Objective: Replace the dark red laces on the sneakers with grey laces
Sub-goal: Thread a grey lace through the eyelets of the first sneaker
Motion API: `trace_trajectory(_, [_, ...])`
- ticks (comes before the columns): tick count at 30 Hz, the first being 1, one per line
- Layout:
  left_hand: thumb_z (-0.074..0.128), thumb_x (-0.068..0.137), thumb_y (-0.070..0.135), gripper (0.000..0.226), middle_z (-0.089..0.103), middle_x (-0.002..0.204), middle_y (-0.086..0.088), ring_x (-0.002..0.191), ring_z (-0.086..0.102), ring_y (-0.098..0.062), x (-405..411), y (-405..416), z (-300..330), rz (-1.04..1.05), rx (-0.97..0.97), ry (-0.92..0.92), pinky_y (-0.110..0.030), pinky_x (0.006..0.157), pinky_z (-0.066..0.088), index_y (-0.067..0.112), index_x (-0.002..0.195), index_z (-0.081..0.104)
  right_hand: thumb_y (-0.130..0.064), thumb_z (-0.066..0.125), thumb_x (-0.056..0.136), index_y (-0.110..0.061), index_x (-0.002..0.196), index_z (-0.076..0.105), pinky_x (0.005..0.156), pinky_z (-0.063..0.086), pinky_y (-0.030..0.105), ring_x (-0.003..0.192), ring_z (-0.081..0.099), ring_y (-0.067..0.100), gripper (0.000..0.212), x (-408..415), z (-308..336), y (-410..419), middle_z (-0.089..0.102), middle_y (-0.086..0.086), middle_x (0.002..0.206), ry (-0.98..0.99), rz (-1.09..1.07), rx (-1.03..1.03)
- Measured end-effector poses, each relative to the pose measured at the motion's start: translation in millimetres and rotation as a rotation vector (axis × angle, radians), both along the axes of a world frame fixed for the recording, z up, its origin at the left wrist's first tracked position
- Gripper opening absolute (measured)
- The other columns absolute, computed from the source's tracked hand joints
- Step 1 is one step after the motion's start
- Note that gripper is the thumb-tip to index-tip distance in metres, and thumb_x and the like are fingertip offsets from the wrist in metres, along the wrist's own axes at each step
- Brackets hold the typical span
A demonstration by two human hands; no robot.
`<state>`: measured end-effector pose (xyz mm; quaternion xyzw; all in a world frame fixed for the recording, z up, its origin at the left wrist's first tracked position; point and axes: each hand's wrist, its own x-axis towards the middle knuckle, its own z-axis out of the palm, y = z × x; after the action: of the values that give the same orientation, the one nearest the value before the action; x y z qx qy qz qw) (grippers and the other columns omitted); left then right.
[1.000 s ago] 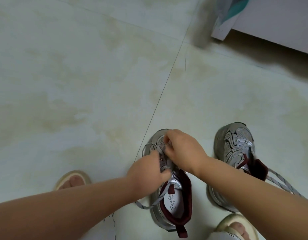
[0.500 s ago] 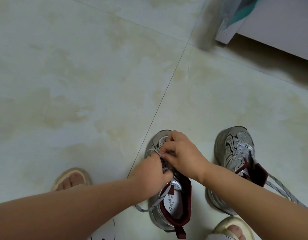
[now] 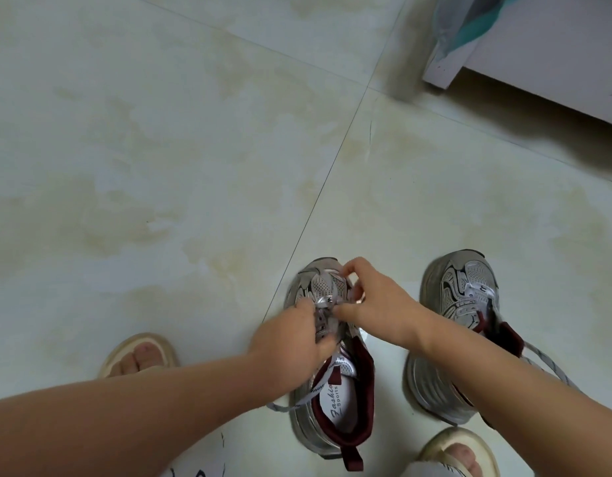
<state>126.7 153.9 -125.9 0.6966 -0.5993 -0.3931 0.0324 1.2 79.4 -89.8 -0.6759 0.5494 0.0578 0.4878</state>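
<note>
Grey lace [image 3: 323,302] now stretched across the near sneaker [image 3: 332,373], low eyelets. Right hand [image 3: 377,304] has slid off to the right, pinching it; left hand [image 3: 291,342] pinches the other side. Threading's barely begun here. Far-right sneaker [image 3: 463,325] looks already laced w/ grey.

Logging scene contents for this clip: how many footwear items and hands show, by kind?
Grey mesh sneakers with dark red lining: 2 (left one, right one)
Beige open-toe sandals: 2 (left foot's, right foot's)
Bare hands: 2 (left hand, right hand)
Total: 6
</note>
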Motion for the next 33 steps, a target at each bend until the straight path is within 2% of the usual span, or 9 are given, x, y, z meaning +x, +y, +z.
trace_trajectory(2, [0.044, 0.089, 0.044, 0.021, 0.049, 0.067, 0.007, 0.066, 0.050, -0.015, 9, 4, 8, -0.049, -0.159, -0.040, -0.026, 0.059, 0.035, 0.023, 0.086, 0.042, -0.021, 0.065, 0.080, -0.018, 0.125, 0.033, 0.056, 0.042, 0.021, 0.066, 0.048, 0.009, 0.055, -7, -2, 7, 0.048, -0.004, 0.079, 0.080, -0.009, 0.166])
trace_trajectory(5, [0.047, 0.087, 0.041, 0.023, 0.045, 0.059, 0.006, 0.057, 0.046, -0.016, 14, 4, 16, -0.108, -0.421, -0.011, -0.025, 0.056, 0.033, 0.022, 0.100, 0.047, -0.014, 0.063, 0.081, -0.021, 0.131, 0.024, 0.054, 0.053, 0.029, 0.060, 0.053, 0.013, 0.063, -14, -8, 21, 0.052, -0.001, 0.078, 0.048, -0.068, 0.302])
trace_trajectory(8, [0.050, 0.082, 0.051, 0.058, 0.060, 0.103, 0.004, 0.087, 0.061, -0.022, 6, -2, 14, -0.227, -0.265, -0.087, -0.030, 0.069, 0.045, 0.026, 0.131, 0.031, -0.010, 0.063, 0.083, -0.018, 0.127, 0.028, 0.054, 0.053, 0.028, 0.058, 0.054, 0.011, 0.057, -20, -13, 25, 0.053, -0.002, 0.076, -0.032, -0.164, 0.327])
trace_trajectory(10, [0.054, 0.078, 0.051, 0.068, 0.056, 0.112, 0.000, 0.095, 0.060, -0.025, -2, -8, 9, -0.287, -0.143, -0.192, -0.030, 0.072, 0.044, 0.025, 0.133, 0.024, -0.009, 0.063, 0.084, -0.017, 0.127, 0.029, 0.052, 0.053, 0.027, 0.056, 0.056, 0.014, 0.055, -22, -13, 25, 0.055, 0.001, 0.075, -0.065, -0.200, 0.355])
trace_trajectory(14, [0.060, 0.076, 0.040, 0.063, 0.055, 0.103, -0.006, 0.087, 0.058, -0.025, -17, -20, 14, -0.327, -0.092, -0.338, -0.030, 0.061, 0.037, 0.017, 0.124, 0.027, -0.010, 0.060, 0.085, -0.019, 0.124, 0.030, 0.053, 0.054, 0.028, 0.053, 0.056, 0.012, 0.050, -23, -16, 29, 0.055, -0.001, 0.076, -0.070, -0.207, 0.311])
trace_trajectory(21, [0.049, 0.089, 0.015, 0.019, 0.061, 0.108, 0.000, 0.101, 0.059, -0.020, -37, -41, 22, -0.590, 0.058, -0.596, -0.028, 0.071, 0.042, 0.014, 0.106, 0.058, -0.012, 0.055, 0.088, -0.016, 0.121, 0.028, 0.061, 0.056, 0.041, 0.052, 0.058, 0.025, 0.042, -20, -18, 31, 0.055, 0.003, 0.080, -0.060, -0.215, 0.263])
trace_trajectory(27, [0.044, 0.089, 0.007, 0.020, 0.060, 0.107, -0.001, 0.100, 0.058, -0.021, -32, -40, 25, -0.651, 0.059, -0.551, -0.025, 0.063, 0.036, 0.012, 0.102, 0.059, -0.012, 0.046, 0.092, -0.016, 0.120, 0.029, 0.057, 0.055, 0.040, 0.044, 0.053, 0.026, 0.033, -20, -23, 34, 0.049, 0.003, 0.072, -0.051, -0.258, 0.226])
trace_trajectory(31, [0.039, 0.092, 0.018, 0.026, 0.047, 0.071, 0.001, 0.060, 0.043, -0.015, -22, -37, 25, -0.620, -0.083, -0.450, -0.025, 0.048, 0.024, 0.013, 0.067, 0.039, -0.005, 0.036, 0.092, -0.015, 0.107, 0.029, 0.048, 0.052, 0.040, 0.041, 0.047, 0.024, 0.020, -19, -27, 35, 0.045, 0.006, 0.072, -0.028, -0.237, 0.167])
trace_trajectory(33, [0.039, 0.090, 0.023, 0.025, 0.035, 0.062, 0.001, 0.059, 0.039, -0.020, -13, -35, 22, -0.562, -0.113, -0.371, -0.028, 0.049, 0.023, 0.012, 0.068, 0.039, -0.003, 0.033, 0.091, -0.015, 0.107, 0.029, 0.043, 0.049, 0.035, 0.041, 0.046, 0.021, 0.020, -20, -29, 35, 0.044, 0.006, 0.072, -0.028, -0.240, 0.159])
